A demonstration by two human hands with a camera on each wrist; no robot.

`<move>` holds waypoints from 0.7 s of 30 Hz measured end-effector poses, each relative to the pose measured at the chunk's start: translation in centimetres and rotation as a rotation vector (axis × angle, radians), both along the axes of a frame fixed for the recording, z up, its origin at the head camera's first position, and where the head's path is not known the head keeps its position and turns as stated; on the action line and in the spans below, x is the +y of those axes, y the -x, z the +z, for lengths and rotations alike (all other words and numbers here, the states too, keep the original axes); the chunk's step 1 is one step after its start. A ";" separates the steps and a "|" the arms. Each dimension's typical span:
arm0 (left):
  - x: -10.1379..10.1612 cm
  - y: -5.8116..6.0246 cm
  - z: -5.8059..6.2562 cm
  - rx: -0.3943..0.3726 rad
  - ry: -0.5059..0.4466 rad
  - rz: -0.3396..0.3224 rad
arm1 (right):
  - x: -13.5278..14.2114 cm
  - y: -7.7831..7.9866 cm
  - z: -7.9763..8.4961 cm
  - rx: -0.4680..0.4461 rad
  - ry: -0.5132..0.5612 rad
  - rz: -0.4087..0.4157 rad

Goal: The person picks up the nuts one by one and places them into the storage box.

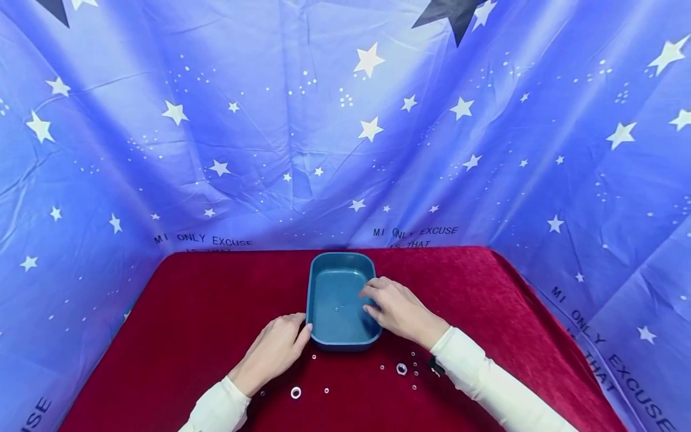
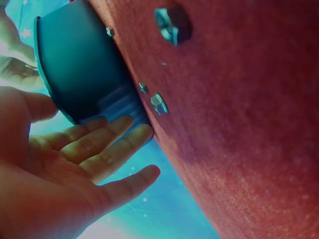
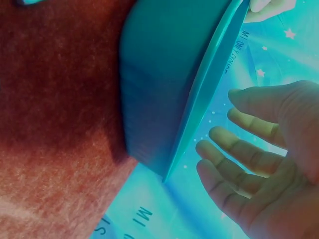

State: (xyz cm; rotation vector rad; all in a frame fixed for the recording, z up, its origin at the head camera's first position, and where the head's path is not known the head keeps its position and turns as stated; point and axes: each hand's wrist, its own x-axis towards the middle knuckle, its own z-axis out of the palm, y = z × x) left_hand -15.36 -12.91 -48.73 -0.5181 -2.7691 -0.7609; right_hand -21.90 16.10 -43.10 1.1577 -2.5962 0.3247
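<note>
A blue rectangular tray stands on a red cloth, with a tiny nut lying on its floor. My left hand is at the tray's near left side. In the left wrist view its fingers are extended along the tray's outer wall, the thumb close to the rim. Over the right rim reaches my right hand, its fingertips above the tray's inside. The right wrist view shows these fingers loosely bent and apart, with nothing between them.
In front of the tray, a large hex nut lies among several small nuts on the right. Another large nut and a few small ones lie on the left. A blue star-printed curtain surrounds the red cloth.
</note>
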 end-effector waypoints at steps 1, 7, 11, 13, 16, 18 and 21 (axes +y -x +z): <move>0.0 0.0 0.0 0.000 0.000 -0.001 | 0.1 -0.1 0.0 -0.007 0.004 -0.003; 0.0 -0.1 0.1 -0.003 -0.002 -0.002 | 0.6 -0.6 0.0 -0.007 0.021 -0.016; 0.0 -0.1 0.1 -0.001 0.001 -0.001 | 1.1 -0.8 0.0 -0.008 0.036 -0.020; 0.0 -0.1 0.1 -0.002 0.004 -0.002 | 1.3 -0.8 0.0 -0.011 0.043 -0.024; 0.0 -0.1 0.1 -0.010 0.004 -0.003 | 1.6 -1.0 0.0 -0.011 0.049 -0.029; 0.0 -0.1 0.1 -0.018 0.001 -0.004 | 1.9 -1.1 -0.1 -0.008 0.051 -0.031; 0.1 -0.1 0.1 -0.023 0.002 -0.006 | 2.3 -1.4 -0.1 -0.004 0.054 -0.038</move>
